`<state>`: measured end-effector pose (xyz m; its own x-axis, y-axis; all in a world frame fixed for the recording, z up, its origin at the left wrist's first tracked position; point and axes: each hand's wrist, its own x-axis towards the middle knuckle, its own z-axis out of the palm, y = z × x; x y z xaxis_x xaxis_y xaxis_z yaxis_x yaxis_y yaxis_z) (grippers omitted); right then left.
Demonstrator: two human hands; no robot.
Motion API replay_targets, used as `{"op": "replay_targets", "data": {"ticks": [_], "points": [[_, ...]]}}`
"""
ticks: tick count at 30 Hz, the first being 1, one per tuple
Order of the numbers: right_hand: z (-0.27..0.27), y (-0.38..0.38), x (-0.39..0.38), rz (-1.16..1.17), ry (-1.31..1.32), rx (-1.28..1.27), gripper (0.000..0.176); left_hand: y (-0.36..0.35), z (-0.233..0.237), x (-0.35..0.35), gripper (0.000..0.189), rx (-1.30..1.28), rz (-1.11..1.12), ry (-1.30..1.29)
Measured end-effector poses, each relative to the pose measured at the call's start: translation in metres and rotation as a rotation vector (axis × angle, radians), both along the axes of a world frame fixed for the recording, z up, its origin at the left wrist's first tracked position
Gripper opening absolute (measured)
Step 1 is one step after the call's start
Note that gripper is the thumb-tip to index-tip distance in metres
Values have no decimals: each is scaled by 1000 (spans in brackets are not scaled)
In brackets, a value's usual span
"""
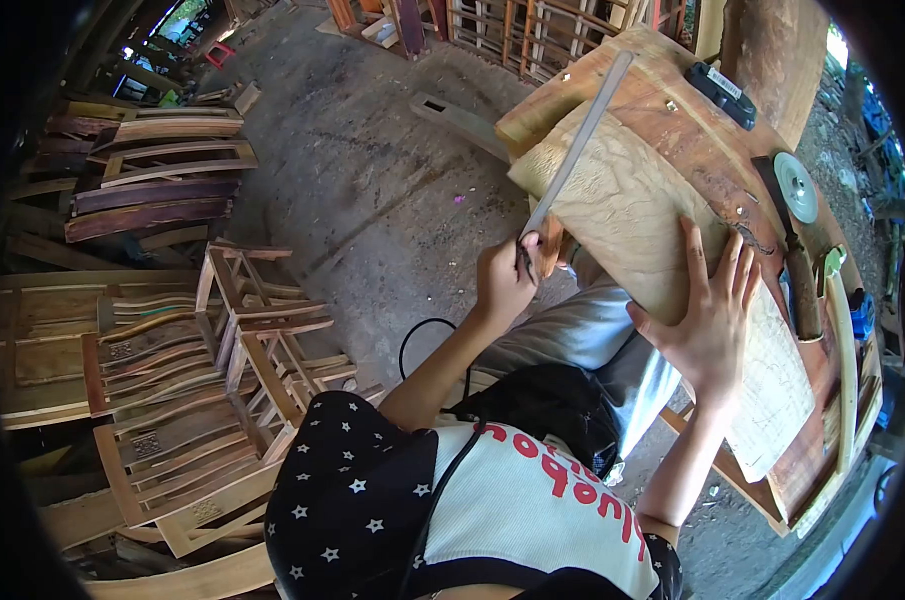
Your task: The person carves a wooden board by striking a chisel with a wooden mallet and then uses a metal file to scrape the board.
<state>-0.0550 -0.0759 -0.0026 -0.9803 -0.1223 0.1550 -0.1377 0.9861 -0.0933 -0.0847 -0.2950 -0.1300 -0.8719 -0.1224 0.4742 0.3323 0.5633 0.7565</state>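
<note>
A long grey metal file (580, 138) is held by its lower end in my left hand (508, 280), whose fingers wrap round it. Its blade slants up across the left edge of a pale carved wooden panel (623, 205). On that panel my right hand (711, 315) lies flat with its fingers spread. The panel rests on a brown wooden work table (663, 80). Beneath my right hand, a paper sheet with faint drawn lines (773, 385) covers the panel's lower part.
On the table's right side are a black tool (721, 95), an angle grinder with a pale disc (796, 187) and a mallet-like wooden tool (803, 290). Wooden chair frames (173, 390) and curved slats (168, 165) are stacked at the left. A red stool (220, 54) stands far back.
</note>
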Motion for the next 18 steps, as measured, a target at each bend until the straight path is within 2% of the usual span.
{"op": "replay_targets", "data": {"ticks": [1,2,3,5,9,12,13,15,18], "points": [[0,0,0,-16,6,7,97,-4,0,3,16,-16,2,32],[2,1,1,15,-14,2,96,-14,-15,6,14,23,6,24],[2,1,1,17,-15,2,96,-30,-32,10,13,-51,8,-49],[0,1,1,15,-2,-8,96,-51,-56,20,15,-34,0,15],[-1,0,2,62,17,-21,96,-27,-20,21,16,-64,-18,-6],[-4,0,-3,-21,59,-10,95,-7,4,7,15,-10,-17,-87],[-2,1,-3,-26,60,-8,95,-8,2,8,15,-7,-22,-86],[1,2,-2,59,20,-4,96,-15,-9,13,19,14,-6,71],[4,1,-2,75,25,40,96,-28,-23,13,23,-50,-33,59]]}}
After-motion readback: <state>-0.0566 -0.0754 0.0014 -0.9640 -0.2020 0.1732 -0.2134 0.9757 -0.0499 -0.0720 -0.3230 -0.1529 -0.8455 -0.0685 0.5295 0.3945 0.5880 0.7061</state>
